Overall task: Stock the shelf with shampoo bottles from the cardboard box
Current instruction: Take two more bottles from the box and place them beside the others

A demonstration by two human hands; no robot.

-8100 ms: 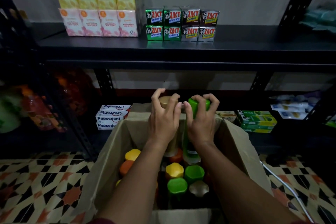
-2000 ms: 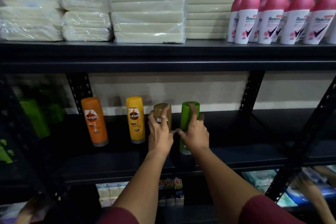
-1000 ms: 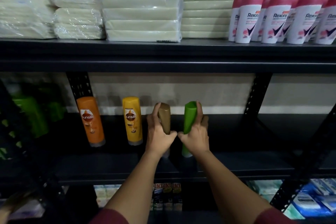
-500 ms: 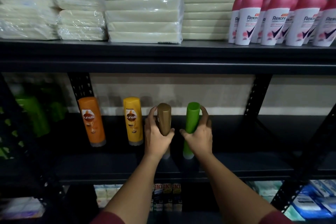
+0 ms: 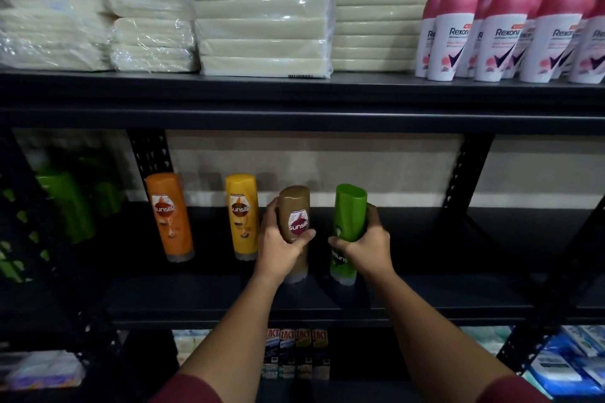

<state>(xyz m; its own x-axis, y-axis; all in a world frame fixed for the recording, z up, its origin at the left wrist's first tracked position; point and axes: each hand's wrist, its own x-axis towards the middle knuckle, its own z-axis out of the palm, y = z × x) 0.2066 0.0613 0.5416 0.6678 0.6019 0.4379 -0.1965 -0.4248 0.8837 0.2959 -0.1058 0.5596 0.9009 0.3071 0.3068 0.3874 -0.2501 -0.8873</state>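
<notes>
On the black middle shelf (image 5: 425, 291) stand an orange shampoo bottle (image 5: 170, 216) and a yellow shampoo bottle (image 5: 242, 216), upright, caps down. To their right my left hand (image 5: 281, 249) grips a brown shampoo bottle (image 5: 294, 213) whose label faces me. My right hand (image 5: 363, 249) grips a green shampoo bottle (image 5: 348, 216) just right of it. Both held bottles stand upright with their bases on the shelf. The cardboard box is out of view.
Wrapped cream packs (image 5: 262, 16) and pink-capped deodorants (image 5: 497, 36) fill the shelf above. Green bottles (image 5: 68, 203) stand in the dark bay at the left. Toothpaste boxes (image 5: 294, 353) sit on the shelf below. A perforated black post (image 5: 468, 170) rises at the right.
Both bottles have been turned on the shelf: the brown one's label now faces me, and the green one's label comes into sight. My hands sit lower on the bottles.
</notes>
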